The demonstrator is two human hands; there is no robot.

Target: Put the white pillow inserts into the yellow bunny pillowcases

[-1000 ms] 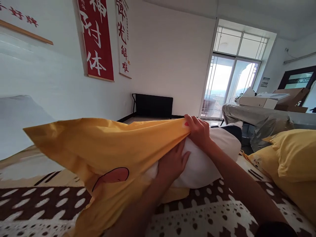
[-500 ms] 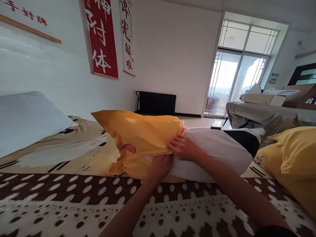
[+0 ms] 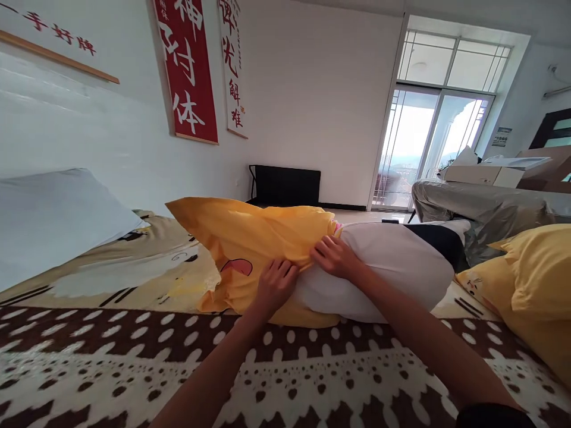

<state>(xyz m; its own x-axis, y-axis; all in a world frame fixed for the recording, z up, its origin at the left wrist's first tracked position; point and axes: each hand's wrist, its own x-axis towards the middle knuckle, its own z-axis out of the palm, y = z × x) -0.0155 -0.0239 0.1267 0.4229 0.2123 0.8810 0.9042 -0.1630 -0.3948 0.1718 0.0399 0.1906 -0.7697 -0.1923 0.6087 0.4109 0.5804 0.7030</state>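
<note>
A yellow pillowcase (image 3: 250, 232) with a pink patch lies across the bed, its left part loose and wrinkled. Out of its right end sticks a white pillow (image 3: 383, 255) with a black patch at the far end. My left hand (image 3: 277, 285) grips the front edge of the pillowcase opening, fingers curled over the fabric. Just right of it, my right hand (image 3: 334, 255) is closed on the upper edge of the opening, against the pillow. The part of the pillow inside the case is hidden.
Another white pillow (image 3: 57, 214) lies at the left, on a patterned sheet (image 3: 173, 255). Yellow pillows (image 3: 535, 279) sit at the right. A brown-and-white dotted blanket (image 3: 267, 380) covers the near edge. Beyond stand a plastic-covered sofa (image 3: 468, 205) with boxes and a black panel (image 3: 288, 185).
My left hand has come out from beneath the pillowcase edge and now holds it from above, slightly further left. My right hand has shifted a little to the right. The view has tilted slightly.
</note>
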